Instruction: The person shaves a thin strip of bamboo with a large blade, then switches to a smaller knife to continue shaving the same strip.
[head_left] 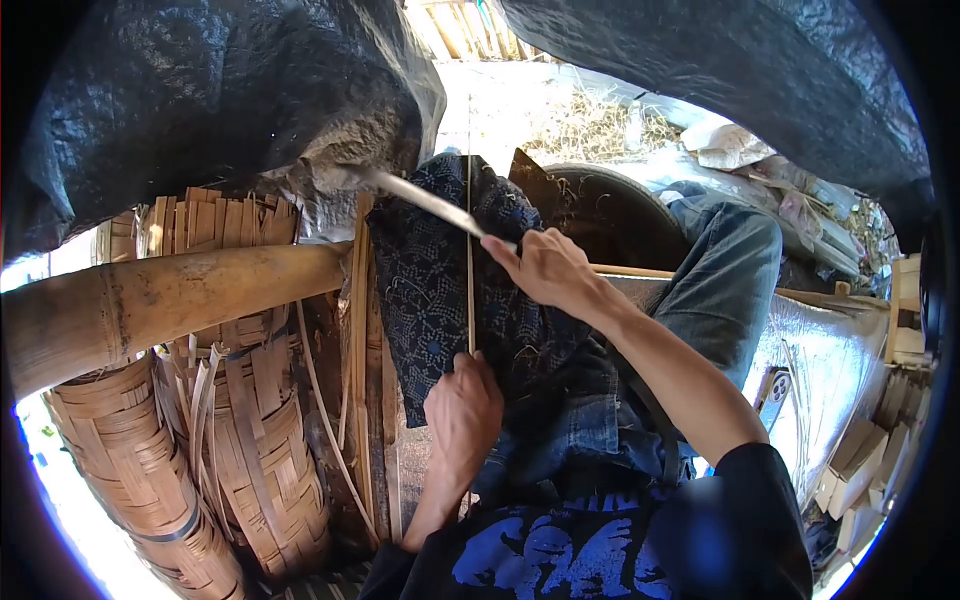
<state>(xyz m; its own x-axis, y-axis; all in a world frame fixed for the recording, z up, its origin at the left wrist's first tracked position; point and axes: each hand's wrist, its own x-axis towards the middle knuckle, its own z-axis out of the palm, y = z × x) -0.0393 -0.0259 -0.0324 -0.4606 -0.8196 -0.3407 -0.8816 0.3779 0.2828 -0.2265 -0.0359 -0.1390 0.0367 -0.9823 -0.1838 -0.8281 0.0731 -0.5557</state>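
Observation:
My right hand (pixel 548 266) is closed round the handle of a long knife (pixel 420 197), whose blade points up and to the left. My left hand (pixel 463 408) is closed on the near end of a thin bamboo strip (pixel 471 290). The strip runs away from me over a dark patterned cloth (pixel 422 285) spread on my lap. Near the handle, the blade crosses the strip. Fingers hide most of the knife's handle.
Woven bamboo baskets (pixel 130 450) stand at the left, below a thick bamboo pole (pixel 200 300). Black plastic sheeting (pixel 230 90) hangs overhead. A round dark container (pixel 620 215) lies beyond my knee. A phone (pixel 774 395) and wood pieces (pixel 855 470) are at the right.

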